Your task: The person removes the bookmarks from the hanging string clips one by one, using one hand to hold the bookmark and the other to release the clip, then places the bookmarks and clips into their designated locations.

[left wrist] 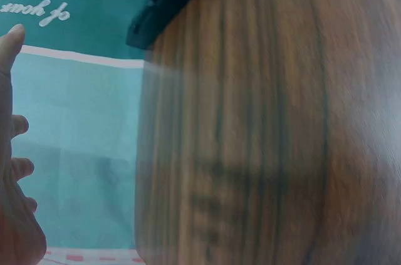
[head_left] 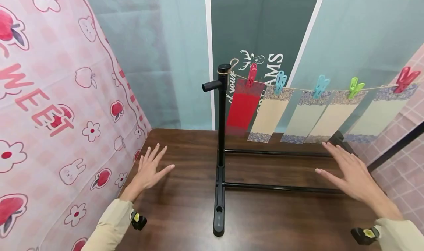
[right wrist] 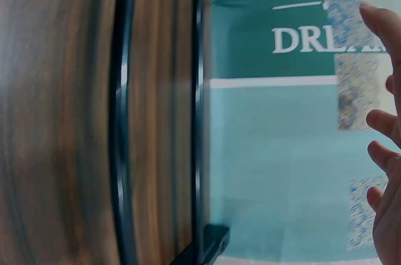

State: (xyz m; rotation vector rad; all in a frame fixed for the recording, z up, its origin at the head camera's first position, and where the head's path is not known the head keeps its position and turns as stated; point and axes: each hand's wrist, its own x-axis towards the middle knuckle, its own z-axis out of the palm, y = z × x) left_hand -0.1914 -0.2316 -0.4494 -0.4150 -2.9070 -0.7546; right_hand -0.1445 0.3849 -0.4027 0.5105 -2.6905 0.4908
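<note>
My left hand (head_left: 150, 170) hovers over the left part of the table, fingers spread, holding nothing. On the other side, my right hand (head_left: 352, 172) is held out with straight fingers in front of the hanging cards, also holding nothing. Along a string on a black rack (head_left: 221, 133) hang a red card (head_left: 243, 109), a cream card (head_left: 269, 113) and several pale cards with lace-patterned ends. Clothespins fix them: a red clothespin (head_left: 251, 75), a blue clothespin (head_left: 281, 82), a light blue clothespin (head_left: 320, 87), a green clothespin (head_left: 355, 88) and another red clothespin (head_left: 406, 80).
The rack stands on a dark wooden table (head_left: 185, 214), joined low down by two black bars (head_left: 281, 187). A pink patterned cloth (head_left: 66, 107) hangs at the left. Behind is a blue-green cloth (head_left: 179, 59) with white lettering.
</note>
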